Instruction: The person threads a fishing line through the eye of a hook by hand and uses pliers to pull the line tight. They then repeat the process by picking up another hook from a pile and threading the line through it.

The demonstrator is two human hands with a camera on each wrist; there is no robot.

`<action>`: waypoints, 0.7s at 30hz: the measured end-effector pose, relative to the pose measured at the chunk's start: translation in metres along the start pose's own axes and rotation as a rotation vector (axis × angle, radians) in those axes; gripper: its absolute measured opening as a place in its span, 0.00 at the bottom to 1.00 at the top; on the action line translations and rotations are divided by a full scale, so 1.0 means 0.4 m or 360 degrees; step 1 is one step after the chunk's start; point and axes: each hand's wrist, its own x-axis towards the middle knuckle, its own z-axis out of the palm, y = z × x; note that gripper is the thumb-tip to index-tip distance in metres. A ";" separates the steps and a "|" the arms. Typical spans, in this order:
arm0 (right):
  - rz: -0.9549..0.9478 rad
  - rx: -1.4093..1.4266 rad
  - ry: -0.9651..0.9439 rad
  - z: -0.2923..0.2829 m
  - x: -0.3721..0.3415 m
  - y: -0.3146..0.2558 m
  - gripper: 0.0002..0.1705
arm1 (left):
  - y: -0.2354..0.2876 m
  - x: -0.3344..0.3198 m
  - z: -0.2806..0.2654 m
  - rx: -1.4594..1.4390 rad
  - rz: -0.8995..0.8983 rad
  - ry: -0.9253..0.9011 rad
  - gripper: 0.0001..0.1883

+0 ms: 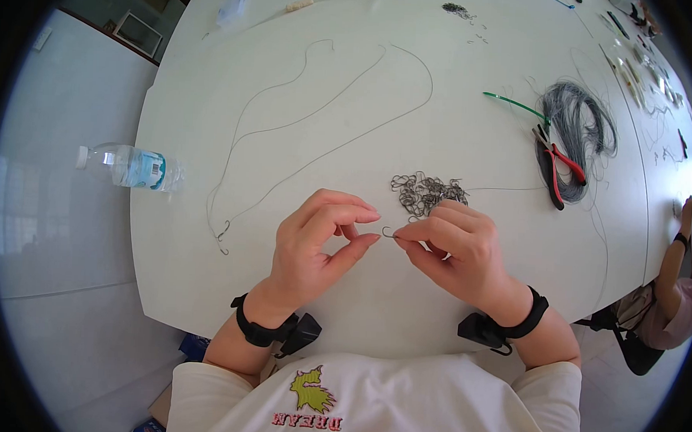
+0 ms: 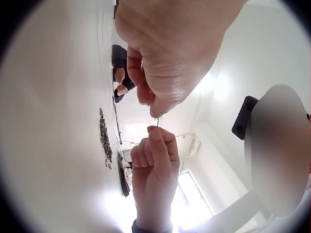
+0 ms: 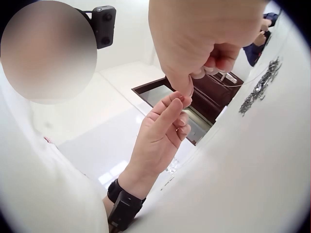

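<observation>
My right hand [image 1: 456, 248] pinches a small fish hook [image 1: 386, 232] between thumb and forefinger. The hook's curved bend sticks out of the fingertips toward the left. Facing it, my left hand [image 1: 318, 238] has its thumb and forefinger bent with a gap between their tips, right at the hook. In the left wrist view, the hook [image 2: 158, 122] shows as a thin dark bend between the two hands' fingertips. A pile of dark fish hooks [image 1: 424, 192] lies just beyond the right hand. Thin line [image 1: 505, 189] runs from near that hand toward a grey coil.
The coil of grey fishing line [image 1: 574, 110] with red-handled pliers [image 1: 557, 163] lies at the right. Long lines with hooks [image 1: 223, 249] spread across the left. A water bottle [image 1: 132, 166] lies at the left edge. More small hooks [image 1: 455, 10] lie far back.
</observation>
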 end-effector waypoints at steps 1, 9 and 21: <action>-0.0083 -0.0093 0.0003 -0.002 0.001 0.000 0.11 | 0.001 0.001 0.000 -0.0006 0.0001 -0.0015 0.16; -0.0153 -0.0174 0.0031 -0.001 0.002 -0.001 0.10 | 0.005 -0.001 0.004 -0.0018 0.0021 -0.0015 0.16; 0.0074 0.0073 -0.0118 0.000 0.002 -0.012 0.09 | 0.002 -0.008 0.005 0.0101 0.0061 -0.0053 0.12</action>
